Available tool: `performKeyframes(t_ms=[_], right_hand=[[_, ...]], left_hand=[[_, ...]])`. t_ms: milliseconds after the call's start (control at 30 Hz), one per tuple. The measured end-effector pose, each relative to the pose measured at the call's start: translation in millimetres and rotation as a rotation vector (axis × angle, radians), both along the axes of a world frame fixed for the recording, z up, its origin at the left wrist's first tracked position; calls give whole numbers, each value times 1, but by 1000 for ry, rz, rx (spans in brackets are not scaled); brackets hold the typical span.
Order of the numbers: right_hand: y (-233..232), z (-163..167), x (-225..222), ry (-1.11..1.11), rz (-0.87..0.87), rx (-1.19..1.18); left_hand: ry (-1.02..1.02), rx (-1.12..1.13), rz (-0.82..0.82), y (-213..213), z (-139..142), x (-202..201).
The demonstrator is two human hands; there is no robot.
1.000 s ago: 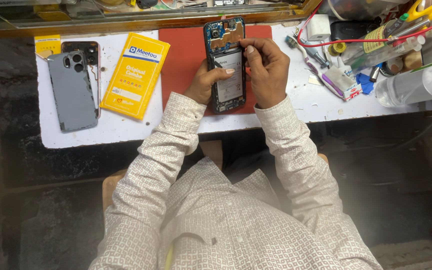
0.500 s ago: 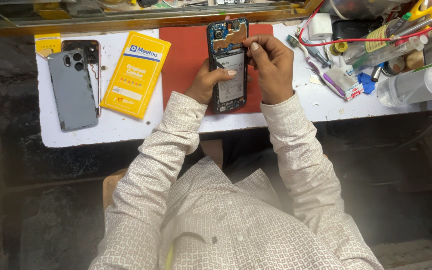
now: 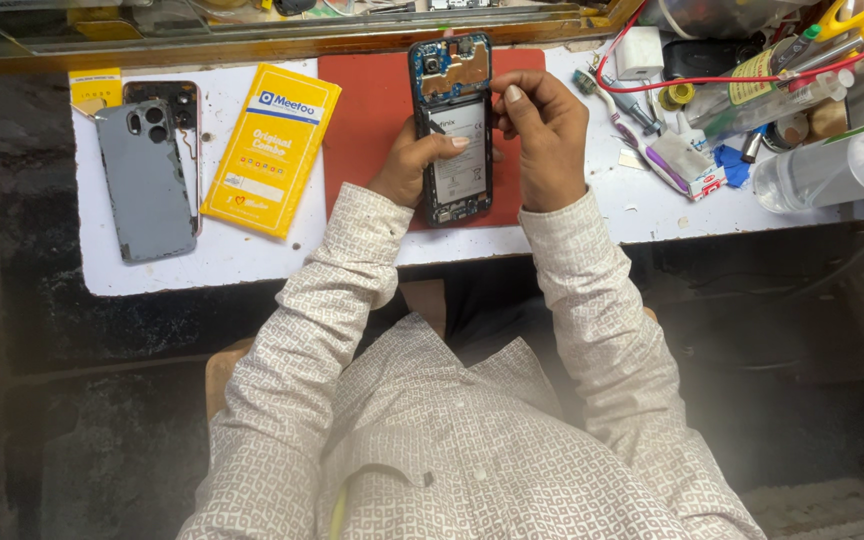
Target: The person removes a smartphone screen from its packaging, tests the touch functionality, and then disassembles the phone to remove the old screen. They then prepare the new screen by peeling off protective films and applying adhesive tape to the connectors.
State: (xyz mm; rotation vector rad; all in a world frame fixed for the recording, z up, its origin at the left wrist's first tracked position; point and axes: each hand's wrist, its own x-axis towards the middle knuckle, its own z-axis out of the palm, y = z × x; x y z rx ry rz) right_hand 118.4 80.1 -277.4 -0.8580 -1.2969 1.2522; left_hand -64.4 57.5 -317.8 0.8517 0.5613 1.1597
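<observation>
An opened phone with its back removed lies on a red mat, showing a white battery and a blue circuit board at its far end. My left hand grips the phone's left edge, thumb resting across the battery. My right hand sits against the phone's right edge, its fingertips pinched on something thin and dark near the upper right side; what it is cannot be made out.
A grey phone back cover lies over another phone at the left, beside a yellow flat package. Tools, a red cable, a white charger, bottles and a clear plastic bottle crowd the right of the white tabletop.
My right hand's fingers have shifted slightly at the phone's upper right edge. The phone and my left hand stay about where they were.
</observation>
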Motion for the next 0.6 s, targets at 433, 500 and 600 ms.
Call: performKeyframes(t_ms=[433, 500, 600], right_hand=[[-49, -34, -24, -66, 10, 43], [-50, -36, -26, -61, 40, 54], [-51, -36, -26, -62, 79, 90]], left_hand=[[-217, 107, 58, 12, -10, 1], [-160, 98, 91, 13, -8, 4], [29, 119, 169, 13, -2, 8]])
